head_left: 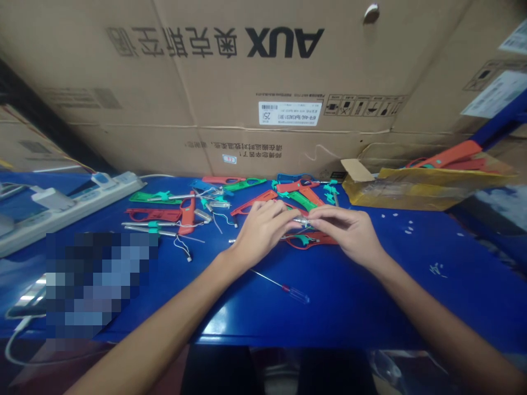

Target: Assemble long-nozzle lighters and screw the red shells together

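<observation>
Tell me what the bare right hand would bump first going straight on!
The right hand would probably meet the small, silvery metal part right by it, then the bare left hand; depth is unclear.

A large rectangular brown cardboard carton (214,82) stands behind the flat blue bench (362,312). Along the bench's left side lies a long white plastic power strip (88,206), a blocky white plastic charger (52,197) on it. Elongated red and green plastic shells (154,215) lie from left of centre across the middle, towards the back. Before them lies a slim metal screwdriver (299,295) with a clear handle. At right rear, a yellow-taped cardboard box (411,195) holds flat red pieces (447,156).
</observation>
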Motion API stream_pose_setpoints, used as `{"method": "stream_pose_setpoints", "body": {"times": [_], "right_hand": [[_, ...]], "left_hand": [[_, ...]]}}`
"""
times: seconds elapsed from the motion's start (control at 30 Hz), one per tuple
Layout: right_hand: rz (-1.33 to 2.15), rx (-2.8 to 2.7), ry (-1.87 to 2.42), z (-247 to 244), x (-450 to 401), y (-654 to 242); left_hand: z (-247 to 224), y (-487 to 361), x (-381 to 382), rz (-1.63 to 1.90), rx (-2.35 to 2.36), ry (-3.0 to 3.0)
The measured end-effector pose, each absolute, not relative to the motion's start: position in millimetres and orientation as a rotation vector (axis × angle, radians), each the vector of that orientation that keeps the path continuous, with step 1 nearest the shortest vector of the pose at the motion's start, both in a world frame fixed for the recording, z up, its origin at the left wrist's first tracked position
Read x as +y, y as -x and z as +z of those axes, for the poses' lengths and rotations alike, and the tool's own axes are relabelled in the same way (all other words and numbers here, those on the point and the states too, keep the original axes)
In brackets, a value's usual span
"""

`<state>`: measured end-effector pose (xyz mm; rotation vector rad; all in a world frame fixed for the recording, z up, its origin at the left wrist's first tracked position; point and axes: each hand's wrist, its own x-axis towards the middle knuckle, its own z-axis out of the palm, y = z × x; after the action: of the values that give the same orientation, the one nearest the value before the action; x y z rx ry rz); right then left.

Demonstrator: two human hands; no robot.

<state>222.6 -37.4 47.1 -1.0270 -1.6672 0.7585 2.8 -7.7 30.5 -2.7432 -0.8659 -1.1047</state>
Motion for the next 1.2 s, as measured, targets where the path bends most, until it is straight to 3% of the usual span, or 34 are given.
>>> {"method": "stream_pose_setpoints", "body": {"times": [0.57, 0.9, 1.2], "right_hand": [[0.89, -1.686, 1.041, 45, -31, -236], [0.533, -2.017, 1.004, 41, -33, -229], [0.454, -2.063, 0.879, 45, -35, -230]], "left_hand": [[29, -1, -4, -1.153, -0.85, 2.816], [26, -3, -7, -1.066, -0.896, 2.998], [28, -2, -7, -1.036, -0.853, 3.044]]}}
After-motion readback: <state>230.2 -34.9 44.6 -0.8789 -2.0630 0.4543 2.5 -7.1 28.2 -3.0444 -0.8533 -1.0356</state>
